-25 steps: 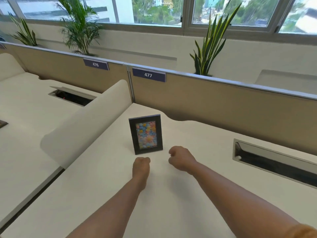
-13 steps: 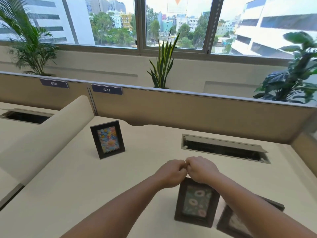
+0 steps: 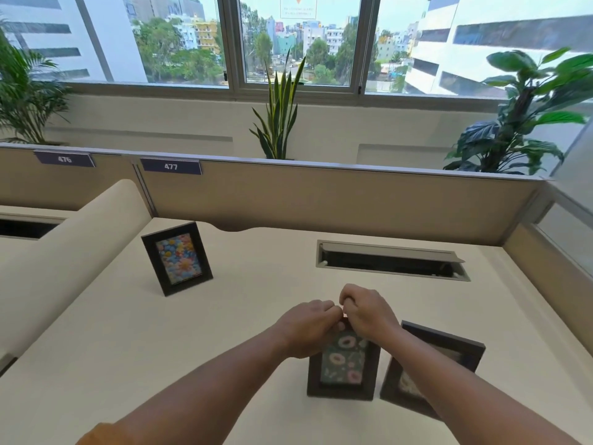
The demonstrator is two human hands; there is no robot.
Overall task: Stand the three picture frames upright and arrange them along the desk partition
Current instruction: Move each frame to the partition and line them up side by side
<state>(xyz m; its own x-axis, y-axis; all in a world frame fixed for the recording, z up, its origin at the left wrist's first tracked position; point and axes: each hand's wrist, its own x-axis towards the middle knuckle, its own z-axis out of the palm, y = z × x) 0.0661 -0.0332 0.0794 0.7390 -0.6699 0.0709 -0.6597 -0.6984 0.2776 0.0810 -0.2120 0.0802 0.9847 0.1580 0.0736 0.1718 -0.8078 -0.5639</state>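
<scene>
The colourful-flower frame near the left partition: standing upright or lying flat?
Upright. The flower frame stands on its bottom edge on the desk, leaning slightly back, picture facing the camera, untouched by either hand.

Dark blue rectangular number plate, white digits "476", fixed to the top edge of the beige desk partition, left section. Matching dark blue number plate, white digits "477", on the adjoining section. Notice on the window glass: lettering illegible.
</scene>
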